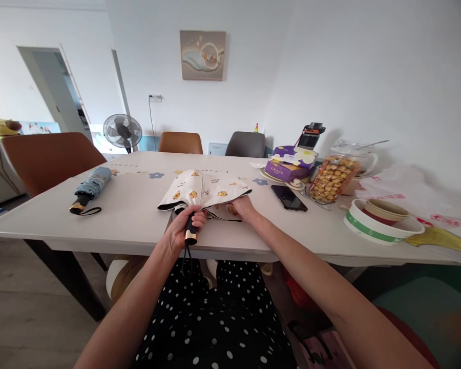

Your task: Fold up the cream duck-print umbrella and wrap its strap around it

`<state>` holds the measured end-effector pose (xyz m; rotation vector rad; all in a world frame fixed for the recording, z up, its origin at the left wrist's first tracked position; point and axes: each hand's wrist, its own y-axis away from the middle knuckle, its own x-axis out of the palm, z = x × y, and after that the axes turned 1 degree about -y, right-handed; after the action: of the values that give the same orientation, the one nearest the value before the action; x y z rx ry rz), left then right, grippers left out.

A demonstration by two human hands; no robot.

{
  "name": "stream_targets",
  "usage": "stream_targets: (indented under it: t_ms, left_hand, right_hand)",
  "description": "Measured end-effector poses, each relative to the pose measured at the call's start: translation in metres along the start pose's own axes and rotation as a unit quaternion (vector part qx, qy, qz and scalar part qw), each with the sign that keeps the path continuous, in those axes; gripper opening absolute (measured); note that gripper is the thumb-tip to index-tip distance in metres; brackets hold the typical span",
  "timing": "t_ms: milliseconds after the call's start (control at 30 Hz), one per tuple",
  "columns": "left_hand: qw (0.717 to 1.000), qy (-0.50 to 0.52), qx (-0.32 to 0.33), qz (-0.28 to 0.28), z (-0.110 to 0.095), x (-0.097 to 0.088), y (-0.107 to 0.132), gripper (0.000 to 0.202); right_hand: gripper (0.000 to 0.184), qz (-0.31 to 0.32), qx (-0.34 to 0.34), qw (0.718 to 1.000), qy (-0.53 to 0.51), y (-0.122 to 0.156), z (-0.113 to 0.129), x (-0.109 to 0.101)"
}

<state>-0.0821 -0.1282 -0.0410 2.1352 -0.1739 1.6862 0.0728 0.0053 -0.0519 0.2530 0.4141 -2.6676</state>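
A cream umbrella [215, 190] with small cartoon prints lies collapsed over the table's near edge, its canopy loose and spread to the right. My left hand [187, 224] is wrapped round its black handle, which has a gold band and a hanging wrist strap. On the canopy's right side, my right hand [244, 209] reaches under a dark-edged fold; its fingertips are partly hidden by the fabric. Farther left on the table rests a blue umbrella [93, 184], folded up, with a black and gold handle and a strap.
The white table [134, 225] has its front edge close to my lap. At right stand a phone [289, 198], purple tissue packs [288, 169], a snack jar [336, 177], a white-green bowl [369, 225] and a plastic bag [411, 192]. Chairs [180, 143] and a fan [122, 130] are behind.
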Motion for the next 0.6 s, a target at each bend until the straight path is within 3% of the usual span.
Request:
stream_targets:
  t_ms: [100, 267, 600]
  left_hand:
    - [1.000, -0.001, 0.003, -0.005, 0.001, 0.001, 0.001, 0.010]
    - [1.000, 0.008, -0.010, -0.010, 0.001, 0.001, 0.002, 0.011]
    - [1.000, 0.018, -0.014, -0.010, 0.001, 0.004, 0.003, 0.023]
  right_hand:
    - [0.027, -0.006, -0.112, 0.979, 0.167, -0.002, -0.002, 0.008]
    - [0.031, 0.083, -0.174, 0.942, 0.276, -0.001, 0.008, 0.018]
    - [0.045, 0.143, -0.297, 0.891, 0.311, -0.018, 0.041, 0.053]
